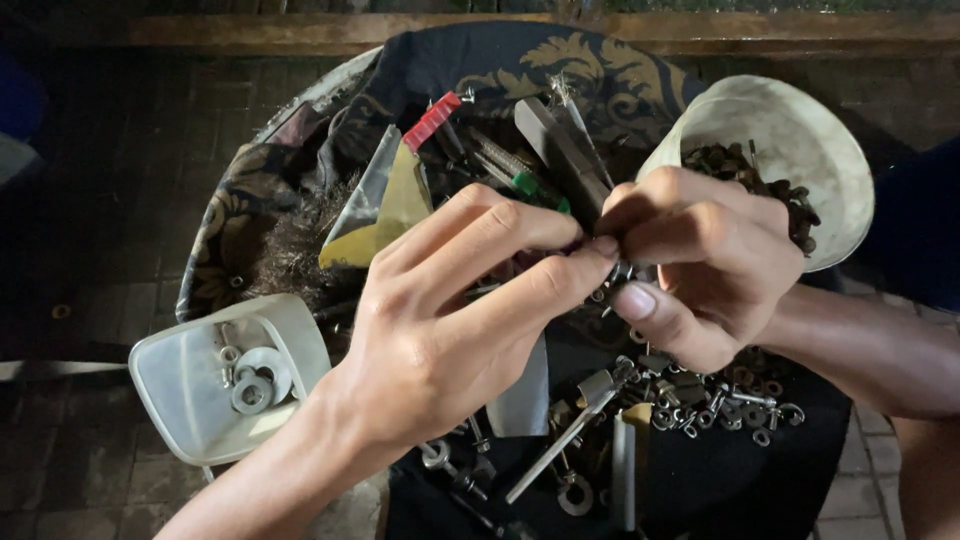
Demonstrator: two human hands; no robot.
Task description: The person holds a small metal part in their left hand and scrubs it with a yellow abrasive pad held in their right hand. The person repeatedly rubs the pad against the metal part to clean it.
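Observation:
My left hand (450, 320) and my right hand (700, 265) meet fingertip to fingertip over a dark patterned cloth (600, 80) strewn with metal hardware. Together they pinch a small metal piece (612, 268), mostly hidden between the fingers. Below them lies a heap of nuts, washers and hooks (720, 400), plus a long metal bolt (560, 445).
A white square tub (180, 400) holding washers sits at the lower left. A round white bowl (810, 130) of rusty nuts stands at the upper right. A red-handled tool (432, 120), a green-tipped tool (525, 183) and a yellow and grey scraper (385, 205) lie behind the hands.

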